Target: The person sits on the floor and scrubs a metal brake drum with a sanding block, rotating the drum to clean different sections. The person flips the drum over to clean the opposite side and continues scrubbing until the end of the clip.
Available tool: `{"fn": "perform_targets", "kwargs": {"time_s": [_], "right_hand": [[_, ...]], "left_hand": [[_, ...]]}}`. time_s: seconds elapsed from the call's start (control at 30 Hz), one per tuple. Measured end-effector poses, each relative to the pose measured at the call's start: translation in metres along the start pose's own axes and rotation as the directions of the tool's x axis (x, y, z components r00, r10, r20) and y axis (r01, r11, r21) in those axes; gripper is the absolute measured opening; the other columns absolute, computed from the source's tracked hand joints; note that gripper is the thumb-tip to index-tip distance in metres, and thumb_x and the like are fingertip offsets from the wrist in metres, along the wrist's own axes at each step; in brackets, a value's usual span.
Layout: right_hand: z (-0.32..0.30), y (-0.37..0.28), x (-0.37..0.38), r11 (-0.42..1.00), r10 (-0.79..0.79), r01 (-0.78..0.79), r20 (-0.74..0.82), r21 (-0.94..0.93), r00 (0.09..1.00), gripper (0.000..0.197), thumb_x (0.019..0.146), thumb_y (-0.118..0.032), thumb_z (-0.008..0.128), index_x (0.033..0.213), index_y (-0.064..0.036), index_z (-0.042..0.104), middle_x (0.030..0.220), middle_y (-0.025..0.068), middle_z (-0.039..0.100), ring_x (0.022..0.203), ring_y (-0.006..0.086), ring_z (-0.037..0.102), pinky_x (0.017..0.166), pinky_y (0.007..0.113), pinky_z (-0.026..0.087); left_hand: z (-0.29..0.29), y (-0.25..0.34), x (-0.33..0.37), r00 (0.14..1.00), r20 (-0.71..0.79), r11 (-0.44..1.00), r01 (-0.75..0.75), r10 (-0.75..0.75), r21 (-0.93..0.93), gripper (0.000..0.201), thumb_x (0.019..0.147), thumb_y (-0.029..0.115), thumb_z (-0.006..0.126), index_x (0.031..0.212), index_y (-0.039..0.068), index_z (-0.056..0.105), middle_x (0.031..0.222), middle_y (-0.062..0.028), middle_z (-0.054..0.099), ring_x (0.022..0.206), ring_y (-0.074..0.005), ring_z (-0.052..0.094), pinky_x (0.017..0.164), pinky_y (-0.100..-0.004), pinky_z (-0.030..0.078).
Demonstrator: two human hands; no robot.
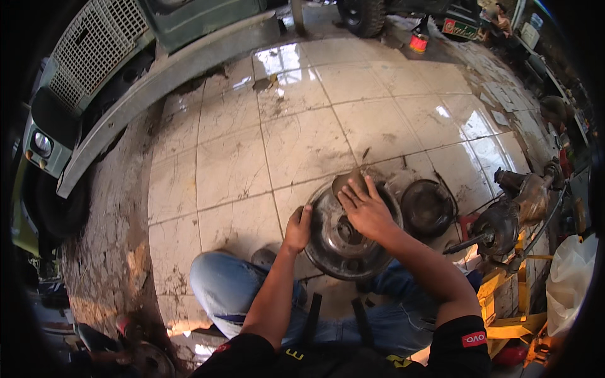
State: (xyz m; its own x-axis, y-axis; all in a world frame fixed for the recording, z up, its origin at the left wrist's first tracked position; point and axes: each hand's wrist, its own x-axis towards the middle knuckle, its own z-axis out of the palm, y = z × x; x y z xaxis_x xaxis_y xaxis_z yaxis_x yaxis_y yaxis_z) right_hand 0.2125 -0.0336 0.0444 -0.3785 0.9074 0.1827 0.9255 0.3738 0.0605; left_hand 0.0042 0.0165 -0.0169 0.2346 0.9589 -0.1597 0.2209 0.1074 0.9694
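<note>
Black shirt point(346, 366) nearest cam. L hand point(297, 229) clamped on rim of round metal part point(323, 249), prob. to steady it; part's btwn hands. R hand point(365, 206) flat atop, fingers spread, prob. for pressure.

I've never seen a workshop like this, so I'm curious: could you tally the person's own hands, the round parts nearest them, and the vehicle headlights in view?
Bare hands (left hand, right hand): 2
Round parts (large grey metal wheel, smaller dark dish-shaped part): 2
Round glass headlight: 1
Total: 5
</note>
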Motion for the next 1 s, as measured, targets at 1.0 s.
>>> {"fn": "perform_targets", "kwargs": {"time_s": [1.0], "right_hand": [[0.018,-0.02,-0.001,0.959,0.18,-0.172,0.014,-0.224,0.984,0.056,0.083,-0.011,0.055,0.138,-0.0082,0.05,0.146,0.0014,0.044,0.11,0.0198,0.048,0.082,0.032,0.038]], "left_hand": [[0.0,0.028,0.014,0.95,0.169,0.953,0.282,-0.262,-0.107,0.058,0.1,0.044,0.049,0.127,-0.007,0.054,0.113,-0.0176,0.064,0.105,-0.0215,0.058,0.095,-0.0315,0.044]]}}
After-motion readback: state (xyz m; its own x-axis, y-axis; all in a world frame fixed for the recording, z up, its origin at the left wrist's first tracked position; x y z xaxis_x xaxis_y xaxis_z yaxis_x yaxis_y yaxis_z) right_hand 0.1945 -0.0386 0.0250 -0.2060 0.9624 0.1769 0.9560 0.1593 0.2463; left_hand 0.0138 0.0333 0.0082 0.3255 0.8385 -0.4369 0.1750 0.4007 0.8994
